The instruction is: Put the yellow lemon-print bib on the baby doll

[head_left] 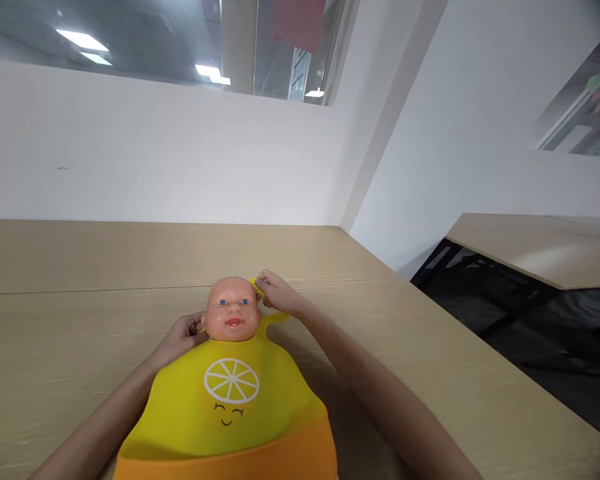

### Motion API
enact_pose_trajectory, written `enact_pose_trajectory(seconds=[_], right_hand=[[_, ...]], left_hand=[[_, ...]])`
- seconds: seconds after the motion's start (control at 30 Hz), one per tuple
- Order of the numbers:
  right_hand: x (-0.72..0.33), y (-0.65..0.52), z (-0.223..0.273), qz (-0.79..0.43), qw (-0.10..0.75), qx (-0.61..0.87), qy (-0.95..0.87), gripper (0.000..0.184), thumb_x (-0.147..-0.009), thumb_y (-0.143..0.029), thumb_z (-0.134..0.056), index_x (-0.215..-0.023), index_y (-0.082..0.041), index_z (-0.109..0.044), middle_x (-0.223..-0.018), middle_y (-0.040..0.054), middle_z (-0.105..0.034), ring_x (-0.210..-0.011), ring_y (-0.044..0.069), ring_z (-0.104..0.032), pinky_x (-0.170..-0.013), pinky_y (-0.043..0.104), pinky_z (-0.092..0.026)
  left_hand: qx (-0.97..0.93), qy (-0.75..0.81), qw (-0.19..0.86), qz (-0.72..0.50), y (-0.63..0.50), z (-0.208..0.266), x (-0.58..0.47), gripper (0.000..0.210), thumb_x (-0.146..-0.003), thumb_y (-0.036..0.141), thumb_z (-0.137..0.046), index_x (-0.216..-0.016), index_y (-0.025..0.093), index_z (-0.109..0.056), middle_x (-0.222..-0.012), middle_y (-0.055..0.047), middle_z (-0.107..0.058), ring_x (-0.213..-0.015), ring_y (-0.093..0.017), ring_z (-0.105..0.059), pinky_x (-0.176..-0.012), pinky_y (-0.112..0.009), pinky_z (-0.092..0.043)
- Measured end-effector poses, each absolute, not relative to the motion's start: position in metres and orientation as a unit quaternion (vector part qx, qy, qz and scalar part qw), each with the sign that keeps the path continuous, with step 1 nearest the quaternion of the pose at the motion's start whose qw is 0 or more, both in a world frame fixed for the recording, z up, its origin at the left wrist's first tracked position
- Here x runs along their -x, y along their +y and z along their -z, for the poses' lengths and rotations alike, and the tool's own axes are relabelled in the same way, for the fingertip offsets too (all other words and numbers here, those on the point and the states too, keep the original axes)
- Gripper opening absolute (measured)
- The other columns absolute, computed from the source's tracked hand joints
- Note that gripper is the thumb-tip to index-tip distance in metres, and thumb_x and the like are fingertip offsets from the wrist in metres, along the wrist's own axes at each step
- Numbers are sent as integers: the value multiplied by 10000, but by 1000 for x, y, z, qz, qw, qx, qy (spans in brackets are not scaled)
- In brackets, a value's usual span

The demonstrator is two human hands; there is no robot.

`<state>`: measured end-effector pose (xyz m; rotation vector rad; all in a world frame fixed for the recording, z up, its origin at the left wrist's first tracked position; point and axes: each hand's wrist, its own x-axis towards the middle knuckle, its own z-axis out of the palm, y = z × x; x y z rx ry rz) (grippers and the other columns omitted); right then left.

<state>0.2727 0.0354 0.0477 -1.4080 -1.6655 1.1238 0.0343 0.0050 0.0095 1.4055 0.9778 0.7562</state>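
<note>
A baby doll [233, 310] lies face up on the wooden table, only its head showing. Over its body spreads a yellow bib [275, 387] with a white lemon slice, a smiling face and an orange pocket at the bottom. Beside the doll's head, on the right, my right hand [276, 291] pinches the end of the bib's yellow neck strap, which loops out from the bib's shoulder. My left hand [183, 339] is at the other side of the head by the ear and neck, fingers curled; what they hold is mostly hidden.
The light wooden table [80, 260] runs back to a white wall [155, 153] with a window [130, 40] above. At the right stands another table [545, 247] with black legs, beyond a dark floor gap.
</note>
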Motion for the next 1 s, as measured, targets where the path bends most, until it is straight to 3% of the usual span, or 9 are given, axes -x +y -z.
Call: enact_pose_trajectory(seconds=[0.13,0.3,0.43,0.53,0.63,0.77,1.0], right_hand=[[-278,30,-67,-423,348,538,-641,205,-842,-368,-442,-748,-194,-387,-632,-54,-463,-467,50,-369,-434,187,-294],[-285,24,-79,-454,351,471,-670,308,-789,-474,-560,-760,-180,-474,-579,-61,-422,-484,52,-365,-437,179,-265],[-284,15,-90,-483,345,442,-672,364,-745,-526,-616,-781,-169,-554,-541,-62,-411,-469,49,-331,-431,185,-235],[-281,5,-102,-506,356,425,-660,324,-747,-484,-628,-779,-162,-598,-594,-43,-471,-467,39,-335,-424,187,-232],[-276,-7,-112,-528,385,400,-643,249,-730,-381,-676,-844,-170,-610,-698,-14,-572,-517,49,-446,-453,180,-313],[-267,-22,-118,-560,401,331,-645,312,-743,-345,-695,-991,-197,-576,-905,39,-651,-764,122,-613,-653,234,-474],[-244,-43,-118,-534,396,286,-691,204,-751,-308,-684,-779,-184,-524,-1048,31,-601,-910,137,-595,-758,258,-494]], left_hand=[[-629,430,572,-304,6,-11,-31,224,-598,293,-673,-756,158,-589,-795,-44,-695,-806,-249,-638,-683,-295,-475],[-670,432,533,-284,10,-15,-25,344,-644,288,-644,-962,156,-633,-944,-67,-706,-933,-259,-635,-750,-317,-491],[-664,457,497,-320,17,-23,-11,462,-669,355,-674,-1084,159,-620,-933,-87,-715,-840,-244,-664,-692,-321,-517],[-648,480,468,-361,18,-43,3,422,-661,416,-707,-993,160,-657,-897,-86,-724,-777,-232,-669,-667,-315,-530],[-656,488,445,-366,12,-69,10,380,-638,425,-738,-910,163,-690,-912,-80,-727,-787,-235,-671,-689,-317,-544],[-681,460,430,-375,-7,-97,2,340,-654,425,-734,-904,196,-720,-946,-68,-730,-830,-239,-672,-700,-311,-553],[-779,404,316,-361,-34,-106,-25,219,-734,387,-668,-902,260,-728,-958,-25,-728,-875,-206,-664,-793,-302,-529]])
